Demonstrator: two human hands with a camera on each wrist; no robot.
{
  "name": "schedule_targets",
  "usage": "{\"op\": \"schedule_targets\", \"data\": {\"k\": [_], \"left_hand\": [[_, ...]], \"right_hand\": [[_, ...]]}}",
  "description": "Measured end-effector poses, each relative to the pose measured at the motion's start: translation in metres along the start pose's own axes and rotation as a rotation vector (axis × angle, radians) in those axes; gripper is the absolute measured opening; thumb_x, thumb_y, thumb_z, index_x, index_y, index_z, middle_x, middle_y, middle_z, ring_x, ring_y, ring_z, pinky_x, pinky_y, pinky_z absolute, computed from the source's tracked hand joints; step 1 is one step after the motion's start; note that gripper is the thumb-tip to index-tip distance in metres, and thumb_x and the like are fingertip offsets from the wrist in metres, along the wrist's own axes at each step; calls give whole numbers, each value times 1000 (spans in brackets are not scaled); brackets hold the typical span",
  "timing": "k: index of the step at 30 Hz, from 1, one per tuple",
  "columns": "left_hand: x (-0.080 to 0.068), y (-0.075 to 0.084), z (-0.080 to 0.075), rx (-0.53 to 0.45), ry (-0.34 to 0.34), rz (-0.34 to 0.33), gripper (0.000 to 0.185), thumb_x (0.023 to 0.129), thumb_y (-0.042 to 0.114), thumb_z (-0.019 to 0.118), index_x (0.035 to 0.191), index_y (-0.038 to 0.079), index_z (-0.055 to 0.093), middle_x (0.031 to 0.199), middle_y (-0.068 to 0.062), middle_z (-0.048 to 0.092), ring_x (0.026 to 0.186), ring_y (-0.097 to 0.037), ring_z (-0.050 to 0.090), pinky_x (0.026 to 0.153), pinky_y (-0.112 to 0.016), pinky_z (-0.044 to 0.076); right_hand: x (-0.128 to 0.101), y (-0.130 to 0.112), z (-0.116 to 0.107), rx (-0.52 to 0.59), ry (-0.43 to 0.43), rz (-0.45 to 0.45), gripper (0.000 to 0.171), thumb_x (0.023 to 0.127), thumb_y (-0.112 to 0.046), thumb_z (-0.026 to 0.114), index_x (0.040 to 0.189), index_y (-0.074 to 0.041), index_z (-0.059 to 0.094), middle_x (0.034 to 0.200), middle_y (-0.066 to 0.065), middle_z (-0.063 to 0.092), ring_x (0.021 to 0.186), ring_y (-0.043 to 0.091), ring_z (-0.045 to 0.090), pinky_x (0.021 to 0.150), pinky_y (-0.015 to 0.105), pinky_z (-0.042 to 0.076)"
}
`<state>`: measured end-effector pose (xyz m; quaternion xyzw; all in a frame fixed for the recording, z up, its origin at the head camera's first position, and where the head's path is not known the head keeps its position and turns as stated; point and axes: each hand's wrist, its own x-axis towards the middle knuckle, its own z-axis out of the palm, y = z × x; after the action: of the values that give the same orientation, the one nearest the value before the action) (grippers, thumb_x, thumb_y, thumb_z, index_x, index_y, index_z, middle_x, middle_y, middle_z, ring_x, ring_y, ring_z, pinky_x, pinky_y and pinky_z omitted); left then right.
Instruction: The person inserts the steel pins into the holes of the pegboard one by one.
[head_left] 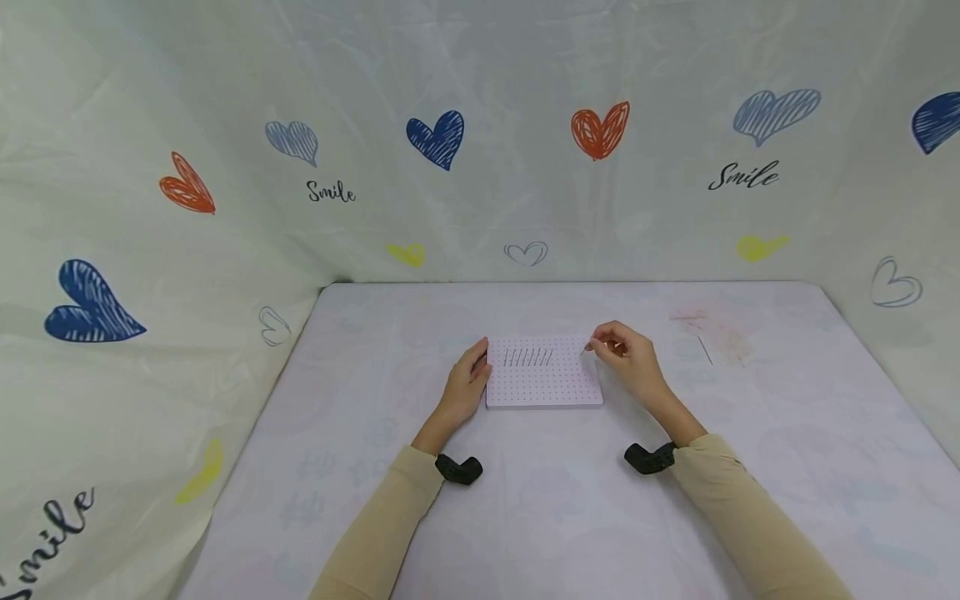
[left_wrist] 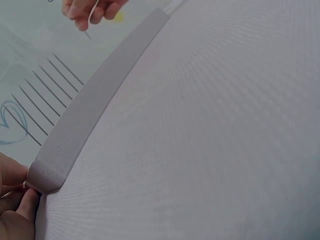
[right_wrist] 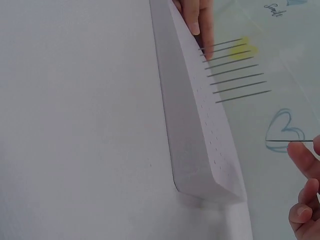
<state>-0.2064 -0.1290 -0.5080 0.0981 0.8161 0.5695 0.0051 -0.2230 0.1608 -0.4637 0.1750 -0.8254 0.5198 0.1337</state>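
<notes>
A white foam-like board [head_left: 543, 387] dotted with rows of small holes lies on the table in the head view. Several thin dark pins [right_wrist: 239, 82] stand in a row toward its far left part. My left hand [head_left: 460, 390] grips the board's left edge, with its fingers [left_wrist: 12, 172] at the corner in the left wrist view. Above the board's far right corner, my right hand [head_left: 630, 360] pinches another thin pin [right_wrist: 280, 141] between thumb and finger. That pin's free end points toward the board, apart from the standing row.
One loose dark pin [head_left: 705, 351] lies on the white table [head_left: 540, 500] to the right of the board, near faint reddish stains [head_left: 708, 323]. Behind the table hangs a pale curtain [head_left: 510, 200] printed with hearts. Each wrist wears a black camera.
</notes>
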Motion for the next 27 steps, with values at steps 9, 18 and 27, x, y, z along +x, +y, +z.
{"op": "schedule_targets", "data": {"k": [9, 18, 27], "left_hand": [[0, 1, -1, -2, -1, 1, 52, 104, -1, 46, 153, -7, 29, 159, -20, 29, 144, -29, 33, 116, -34, 32], [1, -2, 0, -17, -4, 12, 51, 104, -1, 45, 152, -7, 29, 158, -21, 29, 144, -29, 33, 116, -32, 32], [0, -1, -2, -19, -8, 12, 51, 104, -1, 45, 152, -7, 29, 158, -21, 29, 144, -29, 32, 116, -32, 31]], "right_hand": [[0, -7, 19, -2, -83, 40, 5, 94, -2, 68, 98, -2, 66, 88, 11, 73, 78, 19, 51, 63, 16, 40], [1, -4, 33, -52, -110, 34, 7, 95, -7, 68, 100, -3, 68, 95, 11, 72, 81, 20, 51, 67, 22, 41], [1, -6, 36, -87, -129, 45, 7, 96, -7, 67, 101, -4, 69, 97, 10, 69, 80, 22, 48, 67, 28, 39]]}}
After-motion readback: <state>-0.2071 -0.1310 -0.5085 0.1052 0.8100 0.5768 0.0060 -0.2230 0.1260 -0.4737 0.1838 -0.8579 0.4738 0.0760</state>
